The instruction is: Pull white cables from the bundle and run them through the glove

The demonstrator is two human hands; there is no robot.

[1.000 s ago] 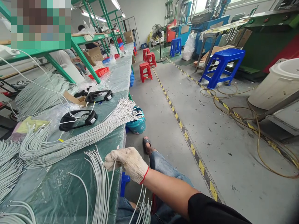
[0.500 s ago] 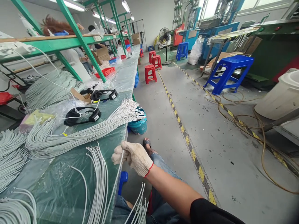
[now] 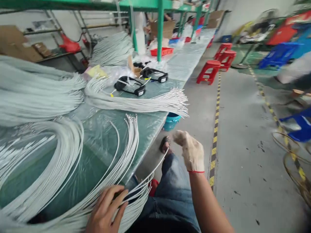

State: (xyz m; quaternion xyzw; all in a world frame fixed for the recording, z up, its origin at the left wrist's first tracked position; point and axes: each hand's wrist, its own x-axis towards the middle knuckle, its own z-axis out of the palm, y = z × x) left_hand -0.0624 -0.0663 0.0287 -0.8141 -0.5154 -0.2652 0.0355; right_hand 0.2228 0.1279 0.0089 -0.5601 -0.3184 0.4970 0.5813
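Note:
My bare left hand [image 3: 107, 210] bends its fingers over a bundle of thin white cables [image 3: 136, 213] at the near table edge. Part of the bundle hangs over my lap, its tips pointing up and away. My right hand [image 3: 190, 150], in a white knit glove with a red cuff edge, hovers over the floor beyond my knee. Its fingers are curled together, slightly blurred, with no cable visible in them. One cable tip [image 3: 167, 149] stands just left of the glove, apart from it. A small cable group [image 3: 132, 129] lies on the table left of that.
A larger cable bundle [image 3: 136, 104] juts past the table edge above a teal bucket [image 3: 171, 122]. Two black strap-like devices [image 3: 130, 85] lie behind it. More coiled cables [image 3: 36, 90] fill the left. Red stools [image 3: 209, 71] and a blue stool [image 3: 300, 124] stand on the floor.
The view has swung left and down. My left hand has come into sight on the cables. The cable my gloved right hand held before is out of its fingers.

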